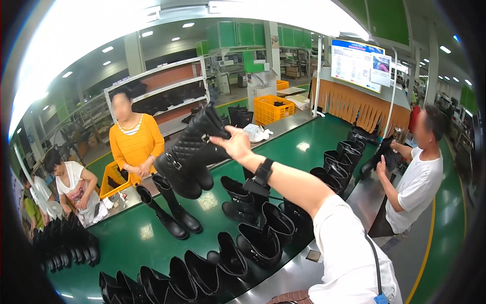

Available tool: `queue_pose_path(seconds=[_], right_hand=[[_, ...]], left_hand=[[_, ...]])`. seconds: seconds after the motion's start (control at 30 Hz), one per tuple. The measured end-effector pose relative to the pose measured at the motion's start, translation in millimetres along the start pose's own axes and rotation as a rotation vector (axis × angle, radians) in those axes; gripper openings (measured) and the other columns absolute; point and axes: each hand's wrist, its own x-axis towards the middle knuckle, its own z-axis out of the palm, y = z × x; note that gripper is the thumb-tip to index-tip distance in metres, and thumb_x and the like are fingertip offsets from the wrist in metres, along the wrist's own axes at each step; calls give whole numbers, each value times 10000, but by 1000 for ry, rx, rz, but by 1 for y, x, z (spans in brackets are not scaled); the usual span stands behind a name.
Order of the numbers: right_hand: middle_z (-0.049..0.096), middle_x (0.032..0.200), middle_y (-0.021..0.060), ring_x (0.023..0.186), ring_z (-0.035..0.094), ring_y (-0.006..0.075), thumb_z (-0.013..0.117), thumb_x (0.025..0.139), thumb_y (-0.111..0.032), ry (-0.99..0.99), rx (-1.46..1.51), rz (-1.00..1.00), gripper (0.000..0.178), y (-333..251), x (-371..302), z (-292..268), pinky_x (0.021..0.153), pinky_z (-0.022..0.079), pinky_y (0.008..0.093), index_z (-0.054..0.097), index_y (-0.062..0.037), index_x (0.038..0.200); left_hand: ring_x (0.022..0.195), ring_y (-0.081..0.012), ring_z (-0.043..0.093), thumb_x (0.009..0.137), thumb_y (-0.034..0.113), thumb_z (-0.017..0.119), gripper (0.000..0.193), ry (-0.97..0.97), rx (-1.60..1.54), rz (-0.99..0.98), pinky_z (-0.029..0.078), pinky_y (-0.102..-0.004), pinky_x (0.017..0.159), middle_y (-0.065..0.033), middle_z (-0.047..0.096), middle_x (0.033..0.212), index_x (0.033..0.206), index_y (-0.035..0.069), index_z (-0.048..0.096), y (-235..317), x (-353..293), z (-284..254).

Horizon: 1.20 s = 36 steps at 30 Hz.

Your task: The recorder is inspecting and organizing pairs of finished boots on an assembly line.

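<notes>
My right hand (237, 146) reaches far forward over the table, its fingers closed at the tops of a pair of black quilted boots (188, 144). The boots hang tilted above the table, toes down, with a buckle strap at the ankle. A black band with a small box is on my right wrist. Below the held pair stands another pair of tall black boots (174, 213) on the green tabletop (119, 235). Nearer to me, shorter black boots with buckles (240, 200) stand beneath my forearm. My left hand does not show.
A row of black boots (185, 276) lines the near edge; more boots (341, 162) stand at right and at far left (66, 245). Across the table stands a person in yellow (134, 137). At right, a person in white (420, 177) handles a black boot. A yellow crate (273, 109) sits beyond.
</notes>
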Motion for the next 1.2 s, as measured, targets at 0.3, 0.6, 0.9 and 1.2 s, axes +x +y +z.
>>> queue_pose_path(seconds=[0.3, 0.6, 0.9, 1.2], right_hand=[[712, 878, 149, 871, 693, 324, 811, 706, -462, -158, -378, 376, 477, 73, -34, 57, 758, 534, 430, 693, -91, 981], [706, 1006, 162, 978, 677, 337, 783, 743, -454, -189, -538, 327, 471, 75, 11, 127, 815, 532, 440, 698, -78, 1012], [713, 993, 168, 941, 698, 330, 759, 791, -394, -264, -707, 269, 404, 84, 19, 234, 786, 566, 426, 683, -52, 993], [685, 1004, 253, 988, 671, 385, 456, 920, -131, -472, -562, 83, 258, 118, -50, 327, 846, 535, 474, 605, 24, 1062]], left_hand=[[1226, -350, 520, 1031, 408, 349, 573, 166, 134, -120, 414, -429, 1057, -245, 522, 1331, 1387, -39, 387, 18, -20, 39], [1030, -409, 649, 1055, 299, 272, 473, 108, -53, -141, 543, -446, 923, -293, 646, 1105, 1219, -84, 496, 0, 22, -12], [990, -339, 665, 1044, 407, 296, 569, 115, -2, -91, 536, -420, 900, -235, 659, 1109, 1256, -78, 507, -9, 17, -9], [964, -311, 675, 1049, 417, 267, 558, 230, -9, -81, 543, -398, 885, -216, 687, 1035, 1244, -33, 534, 0, -4, 19]])
